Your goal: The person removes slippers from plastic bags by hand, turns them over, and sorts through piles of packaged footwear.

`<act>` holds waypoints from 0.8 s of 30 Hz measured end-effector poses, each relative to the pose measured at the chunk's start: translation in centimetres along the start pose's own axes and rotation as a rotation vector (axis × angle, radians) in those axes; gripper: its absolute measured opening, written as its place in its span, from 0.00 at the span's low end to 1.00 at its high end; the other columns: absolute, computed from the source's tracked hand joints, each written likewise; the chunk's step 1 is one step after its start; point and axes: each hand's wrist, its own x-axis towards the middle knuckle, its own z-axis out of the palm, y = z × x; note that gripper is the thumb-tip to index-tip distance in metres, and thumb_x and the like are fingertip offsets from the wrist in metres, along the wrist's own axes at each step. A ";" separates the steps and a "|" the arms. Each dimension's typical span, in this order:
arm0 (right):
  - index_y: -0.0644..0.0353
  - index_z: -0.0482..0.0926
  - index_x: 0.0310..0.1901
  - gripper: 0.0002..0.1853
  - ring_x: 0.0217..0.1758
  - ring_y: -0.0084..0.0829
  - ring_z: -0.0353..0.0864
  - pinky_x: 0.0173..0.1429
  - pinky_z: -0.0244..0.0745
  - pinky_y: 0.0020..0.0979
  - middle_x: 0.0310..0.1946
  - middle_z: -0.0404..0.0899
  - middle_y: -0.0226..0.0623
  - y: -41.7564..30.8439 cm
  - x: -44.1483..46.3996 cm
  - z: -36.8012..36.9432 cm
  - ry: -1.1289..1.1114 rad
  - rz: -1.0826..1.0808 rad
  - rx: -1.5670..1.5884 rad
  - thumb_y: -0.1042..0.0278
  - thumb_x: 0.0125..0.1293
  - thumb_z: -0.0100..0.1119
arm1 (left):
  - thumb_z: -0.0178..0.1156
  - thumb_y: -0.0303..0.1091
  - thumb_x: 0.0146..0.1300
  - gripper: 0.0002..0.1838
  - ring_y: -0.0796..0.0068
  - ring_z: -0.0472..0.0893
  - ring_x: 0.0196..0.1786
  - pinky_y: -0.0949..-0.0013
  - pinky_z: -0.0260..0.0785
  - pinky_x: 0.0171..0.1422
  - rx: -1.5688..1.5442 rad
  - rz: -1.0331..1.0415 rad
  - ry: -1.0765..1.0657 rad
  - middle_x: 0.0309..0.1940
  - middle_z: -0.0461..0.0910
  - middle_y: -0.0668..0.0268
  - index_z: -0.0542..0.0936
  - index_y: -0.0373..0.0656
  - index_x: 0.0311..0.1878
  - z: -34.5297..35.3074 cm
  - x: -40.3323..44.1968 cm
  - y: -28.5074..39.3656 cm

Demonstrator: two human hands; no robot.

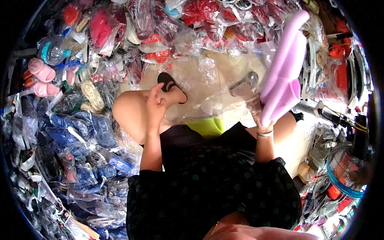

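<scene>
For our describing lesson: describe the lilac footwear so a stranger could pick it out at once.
Find the seated person's black top. Up from it, the right hand holds the lilac footwear. Its plain pale purple sets it apart from the red, plastic-wrapped goods nearby.

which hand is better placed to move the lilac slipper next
Right, likely: the right hand grips the long, smooth lilac slipper, while the left hand is well away, by the bare left knee.

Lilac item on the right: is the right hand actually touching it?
Touching. The head view shows the right hand closed around the lower end of the lilac item, holding it up with no gap between them.
</scene>
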 end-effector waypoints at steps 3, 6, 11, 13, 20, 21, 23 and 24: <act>0.66 0.64 0.55 0.32 0.51 0.43 0.71 0.58 0.64 0.45 0.49 0.70 0.51 -0.9 0.1 2.7 0.117 0.054 0.516 0.48 0.57 0.56 | 0.50 0.19 0.51 0.25 0.63 0.70 0.58 0.65 0.60 0.61 0.326 0.080 -0.282 0.52 0.72 0.56 0.69 0.40 0.56 -0.9 -0.3 -1.3; 0.66 0.64 0.57 0.26 0.58 0.41 0.65 0.63 0.59 0.43 0.54 0.66 0.47 -1.7 0.4 4.5 -0.190 0.061 0.520 0.61 0.61 0.52 | 0.58 0.24 0.48 0.33 0.55 0.64 0.62 0.58 0.56 0.65 0.561 0.197 -0.526 0.57 0.67 0.54 0.64 0.43 0.61 -0.9 -1.1 -1.5; 0.65 0.63 0.59 0.27 0.62 0.42 0.60 0.65 0.56 0.45 0.57 0.63 0.45 -4.2 -0.3 5.2 -0.231 -0.074 0.202 0.65 0.58 0.54 | 0.70 0.34 0.40 0.47 0.50 0.56 0.66 0.52 0.49 0.68 0.544 0.373 -0.578 0.65 0.55 0.53 0.56 0.47 0.66 0.6 -3.2 0.5; 0.64 0.62 0.60 0.31 0.64 0.45 0.58 0.66 0.53 0.49 0.58 0.63 0.47 -4.5 -0.3 4.7 -0.207 -0.174 0.147 0.66 0.54 0.56 | 0.69 0.38 0.41 0.43 0.52 0.57 0.66 0.49 0.49 0.67 0.436 0.484 -0.489 0.64 0.57 0.54 0.61 0.45 0.63 1.3 -4.6 1.4; 0.66 0.62 0.60 0.35 0.63 0.44 0.61 0.67 0.52 0.54 0.57 0.65 0.48 -5.2 -0.6 2.1 0.064 -0.225 0.104 0.75 0.46 0.60 | 0.66 0.29 0.45 0.38 0.54 0.59 0.65 0.58 0.51 0.68 0.078 0.267 -0.318 0.62 0.60 0.52 0.62 0.38 0.62 3.9 -5.3 1.3; 0.68 0.61 0.59 0.34 0.63 0.45 0.61 0.67 0.52 0.54 0.56 0.65 0.50 -5.2 -0.4 2.1 0.043 -0.201 0.143 0.76 0.46 0.58 | 0.64 0.29 0.50 0.37 0.55 0.59 0.65 0.61 0.51 0.68 0.095 0.251 -0.349 0.63 0.59 0.53 0.58 0.36 0.63 4.0 -5.2 0.6; 0.68 0.61 0.59 0.34 0.63 0.45 0.61 0.67 0.52 0.53 0.55 0.65 0.51 -5.3 -0.6 1.8 0.060 -0.202 0.116 0.76 0.46 0.58 | 0.63 0.29 0.52 0.38 0.56 0.59 0.66 0.62 0.51 0.68 -0.074 0.073 -0.263 0.63 0.58 0.54 0.56 0.37 0.64 5.6 -5.5 -2.8; 0.69 0.61 0.59 0.34 0.63 0.46 0.61 0.68 0.52 0.53 0.55 0.66 0.51 -5.3 -0.7 1.7 0.078 -0.200 0.090 0.76 0.45 0.57 | 0.62 0.29 0.53 0.38 0.57 0.59 0.66 0.62 0.50 0.69 -0.240 -0.106 -0.172 0.63 0.58 0.56 0.54 0.37 0.65 6.2 -5.3 -2.8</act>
